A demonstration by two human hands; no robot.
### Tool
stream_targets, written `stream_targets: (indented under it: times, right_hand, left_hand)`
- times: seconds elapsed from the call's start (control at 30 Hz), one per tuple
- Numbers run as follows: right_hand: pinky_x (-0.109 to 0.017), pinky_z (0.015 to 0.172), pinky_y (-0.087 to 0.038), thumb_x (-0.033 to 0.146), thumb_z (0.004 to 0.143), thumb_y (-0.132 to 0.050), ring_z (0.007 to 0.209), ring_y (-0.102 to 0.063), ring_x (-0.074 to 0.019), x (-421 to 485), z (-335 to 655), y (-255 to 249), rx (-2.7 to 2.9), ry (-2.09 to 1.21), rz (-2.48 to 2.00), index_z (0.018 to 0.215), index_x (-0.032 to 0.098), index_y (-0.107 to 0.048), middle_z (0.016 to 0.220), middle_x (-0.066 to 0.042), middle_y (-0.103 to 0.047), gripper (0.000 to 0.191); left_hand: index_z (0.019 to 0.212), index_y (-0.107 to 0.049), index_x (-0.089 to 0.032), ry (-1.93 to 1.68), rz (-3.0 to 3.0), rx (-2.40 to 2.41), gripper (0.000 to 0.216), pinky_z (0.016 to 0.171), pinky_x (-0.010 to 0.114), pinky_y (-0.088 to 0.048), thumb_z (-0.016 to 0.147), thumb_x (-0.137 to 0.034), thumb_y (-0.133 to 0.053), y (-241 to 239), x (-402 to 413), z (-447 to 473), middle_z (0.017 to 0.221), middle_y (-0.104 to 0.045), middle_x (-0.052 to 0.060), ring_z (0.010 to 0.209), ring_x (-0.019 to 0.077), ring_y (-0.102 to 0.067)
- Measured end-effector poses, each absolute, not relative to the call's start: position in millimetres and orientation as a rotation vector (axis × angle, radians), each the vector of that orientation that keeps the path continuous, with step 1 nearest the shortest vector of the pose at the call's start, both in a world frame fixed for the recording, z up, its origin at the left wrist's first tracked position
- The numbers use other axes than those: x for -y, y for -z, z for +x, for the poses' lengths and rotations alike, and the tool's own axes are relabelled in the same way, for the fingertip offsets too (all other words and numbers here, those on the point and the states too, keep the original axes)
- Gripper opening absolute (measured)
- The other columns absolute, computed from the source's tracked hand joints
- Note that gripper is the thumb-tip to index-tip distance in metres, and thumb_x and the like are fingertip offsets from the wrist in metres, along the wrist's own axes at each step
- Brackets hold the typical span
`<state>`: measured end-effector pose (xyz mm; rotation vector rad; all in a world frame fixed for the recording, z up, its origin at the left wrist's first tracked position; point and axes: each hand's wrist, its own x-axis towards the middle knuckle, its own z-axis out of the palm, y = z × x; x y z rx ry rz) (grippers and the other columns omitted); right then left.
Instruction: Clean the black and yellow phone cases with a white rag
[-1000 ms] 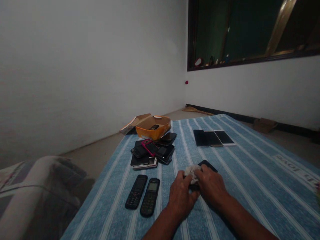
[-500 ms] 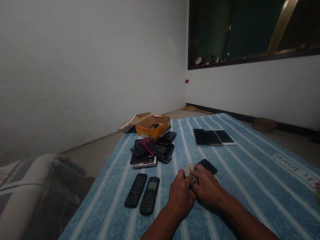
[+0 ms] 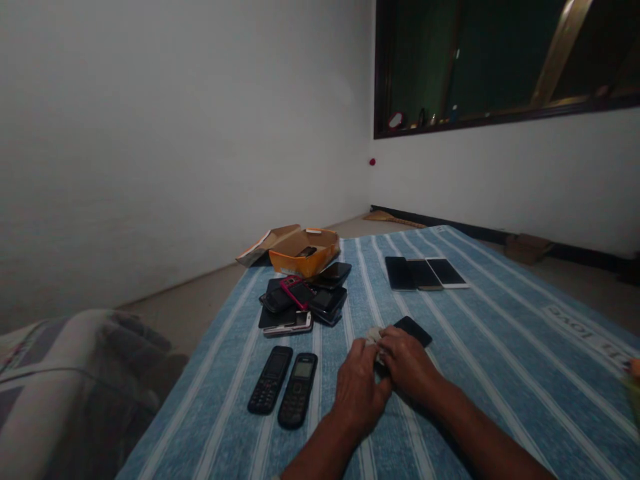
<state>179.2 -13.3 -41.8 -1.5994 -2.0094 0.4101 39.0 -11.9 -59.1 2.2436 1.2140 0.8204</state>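
A black smartphone [image 3: 413, 329] lies flat on the blue striped cloth [image 3: 500, 360], its near end under my hands. My right hand [image 3: 407, 365] presses a crumpled pale rag [image 3: 373, 335] onto the phone, fingers closed on the rag. Touching it from the left, my left hand [image 3: 359, 390] is curled at the phone's near edge and seems to steady it. Two black keypad phones [image 3: 285, 388] lie side by side left of my hands.
A heap of several phones [image 3: 303, 302] sits further back, with an open orange cardboard box [image 3: 303, 252] behind it holding a small phone. Three smartphones [image 3: 425, 273] lie in a row at the far right. A folded blanket [image 3: 65, 387] is at the lower left.
My right hand and the rag have slid a little nearer and leftward along the phone, uncovering more of its far end. The left hand has hardly moved.
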Motion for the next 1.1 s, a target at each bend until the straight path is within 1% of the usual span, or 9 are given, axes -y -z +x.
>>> stream_targets:
  times: [0.13, 0.3, 0.4, 0.47, 0.6, 0.67, 0.83, 0.93, 1.1]
  right_hand:
    - [-0.027, 0.077, -0.04, 0.005, 0.086, -0.048, 0.09, -0.056, -0.0188, 14.3, 181.6, 40.0, 2.089, -0.341, -1.663, 0.081, 0.016, -0.071, 0.091, -0.006, -0.066, 0.026]
    - [-0.028, 0.079, -0.038, 0.006, 0.09, -0.046, 0.092, -0.053, -0.0205, 14.3, 190.0, 41.4, 2.048, -0.185, -1.78, 0.093, 0.016, -0.07, 0.096, -0.008, -0.065, 0.026]
    - [-0.028, 0.08, -0.038, 0.006, 0.091, -0.046, 0.092, -0.052, -0.0205, 17.3, 189.5, 43.5, 2.061, -0.169, -1.732, 0.1, 0.017, -0.067, 0.098, -0.007, -0.064, 0.025]
    - [-0.029, 0.08, -0.038, 0.007, 0.091, -0.047, 0.092, -0.052, -0.0206, 20.4, 186.0, 44.5, 2.098, -0.186, -1.661, 0.106, 0.017, -0.065, 0.098, -0.006, -0.064, 0.025]
    - [-0.031, 0.081, -0.038, 0.009, 0.093, -0.046, 0.093, -0.051, -0.0218, 23.6, 179.3, 45.0, 2.14, -0.169, -1.619, 0.119, 0.015, -0.06, 0.103, -0.008, -0.063, 0.03]
    - [-0.031, 0.082, -0.039, 0.008, 0.093, -0.045, 0.094, -0.051, -0.0226, 22.7, 177.9, 44.3, 2.149, -0.146, -1.652, 0.117, 0.014, -0.062, 0.103, -0.009, -0.063, 0.03]
    - [-0.031, 0.081, -0.039, 0.007, 0.092, -0.045, 0.095, -0.052, -0.0233, 22.0, 174.4, 40.1, 2.139, -0.13, -1.75, 0.094, 0.014, -0.068, 0.099, -0.009, -0.063, 0.025]
    - [-0.032, 0.083, -0.039, 0.007, 0.091, -0.045, 0.096, -0.051, -0.0238, 25.8, 172.1, 37.8, 2.131, -0.156, -1.734, 0.097, 0.014, -0.068, 0.102, -0.01, -0.063, 0.025]
    - [-0.034, 0.089, -0.038, 0.004, 0.085, -0.048, 0.098, -0.051, -0.0242, 30.0, 173.2, 36.1, 2.121, -0.212, -1.666, 0.101, 0.014, -0.068, 0.107, -0.01, -0.062, 0.027]
  left_hand:
    - [0.107, -0.049, -0.021, -0.861, 2.173, -1.219, 0.036, 0.081, 0.033, -0.049, 0.073, -0.016, -0.061, 57.4, 12.1, 38.5, 0.099, -0.056, 0.003, 0.093, 0.0206, -0.058]
    - [0.123, -0.042, -0.02, -0.838, 2.212, -1.215, 0.057, 0.087, 0.037, -0.048, 0.071, -0.018, -0.065, 60.0, 9.3, 37.1, 0.108, -0.056, 0.006, 0.1, 0.0232, -0.056]
    - [0.127, -0.04, -0.017, -0.794, 2.207, -1.251, 0.063, 0.089, 0.039, -0.048, 0.07, -0.018, -0.066, 58.7, 9.0, 37.8, 0.109, -0.055, 0.008, 0.102, 0.0243, -0.055]
    - [0.125, -0.043, -0.018, -0.777, 2.192, -1.261, 0.058, 0.087, 0.037, -0.048, 0.071, -0.017, -0.065, 55.2, 9.6, 38.9, 0.108, -0.055, 0.006, 0.1, 0.0232, -0.056]
    - [0.111, -0.053, -0.019, -0.749, 2.211, -1.261, 0.039, 0.081, 0.033, -0.049, 0.073, -0.017, -0.063, 48.6, 10.3, 40.5, 0.101, -0.055, 0.004, 0.09, 0.0201, -0.057]
    - [0.108, -0.055, -0.019, -0.729, 2.232, -1.259, 0.035, 0.079, 0.032, -0.049, 0.074, -0.018, -0.063, 48.0, 10.1, 40.5, 0.098, -0.054, 0.003, 0.086, 0.0191, -0.057]
    - [0.113, -0.058, -0.023, -0.723, 2.264, -1.262, 0.037, 0.078, 0.03, -0.049, 0.076, -0.02, -0.063, 52.4, 9.4, 39.3, 0.102, -0.052, 0.003, 0.085, 0.0176, -0.058]
    - [0.115, -0.059, -0.025, -0.713, 2.267, -1.261, 0.039, 0.078, 0.03, -0.049, 0.076, -0.021, -0.063, 54.9, 9.3, 38.0, 0.102, -0.051, 0.002, 0.084, 0.017, -0.058]
    - [0.118, -0.06, -0.025, -0.719, 2.252, -1.262, 0.046, 0.077, 0.029, -0.049, 0.073, -0.015, -0.061, 55.4, 9.1, 37.4, 0.1, -0.052, 0.002, 0.085, 0.0174, -0.058]
